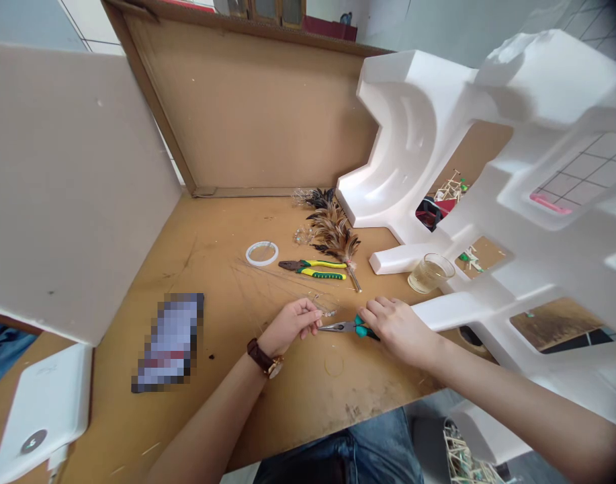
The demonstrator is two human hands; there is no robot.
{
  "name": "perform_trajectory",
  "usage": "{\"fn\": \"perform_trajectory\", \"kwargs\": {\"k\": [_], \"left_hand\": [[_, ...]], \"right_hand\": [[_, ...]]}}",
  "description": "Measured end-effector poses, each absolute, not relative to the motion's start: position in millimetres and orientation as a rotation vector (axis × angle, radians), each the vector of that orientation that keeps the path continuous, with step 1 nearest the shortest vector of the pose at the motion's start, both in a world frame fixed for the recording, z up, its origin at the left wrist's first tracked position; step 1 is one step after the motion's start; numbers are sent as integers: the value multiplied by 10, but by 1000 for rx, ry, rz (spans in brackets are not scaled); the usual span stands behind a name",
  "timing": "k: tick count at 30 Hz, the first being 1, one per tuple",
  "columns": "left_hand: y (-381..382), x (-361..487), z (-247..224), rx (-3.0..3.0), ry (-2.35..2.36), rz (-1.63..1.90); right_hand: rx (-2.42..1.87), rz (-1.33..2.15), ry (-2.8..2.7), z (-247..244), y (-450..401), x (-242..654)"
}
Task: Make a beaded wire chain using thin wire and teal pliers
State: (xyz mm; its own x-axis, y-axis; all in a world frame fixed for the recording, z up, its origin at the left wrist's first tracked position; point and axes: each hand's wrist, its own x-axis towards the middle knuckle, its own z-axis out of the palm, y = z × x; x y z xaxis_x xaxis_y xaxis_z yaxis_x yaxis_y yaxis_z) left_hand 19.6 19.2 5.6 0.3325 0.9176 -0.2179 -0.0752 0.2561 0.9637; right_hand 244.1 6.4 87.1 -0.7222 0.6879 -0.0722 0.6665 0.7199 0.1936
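My right hand (396, 327) grips one needle-nosed metal pliers (342, 327), my left hand (291, 326) pinches one thin beaded strand (330, 313); beyond both, one smooth white ring (262, 264).

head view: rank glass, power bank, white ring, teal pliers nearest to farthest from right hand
1. Teal pliers: in the right hand.
2. Glass: right, just beyond the hand.
3. White ring: left, farther back.
4. Power bank: far left, near corner.
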Motion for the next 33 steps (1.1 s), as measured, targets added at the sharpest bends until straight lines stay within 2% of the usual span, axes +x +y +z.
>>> {"fn": "perform_trajectory", "kwargs": {"k": [10, 17, 24, 33], "left_hand": [[59, 293, 130, 1455, 1053, 940], [146, 217, -2, 1495, 1253, 1055], [211, 203, 43, 1054, 986, 1004], [176, 203, 140, 867, 862, 966]], "right_hand": [[1285, -461, 2518, 888, 126, 2533], [1458, -298, 2581, 768, 46, 2441], [1429, -25, 2594, 561, 28, 2462], [1397, 12, 2717, 288, -51, 2415]]}}
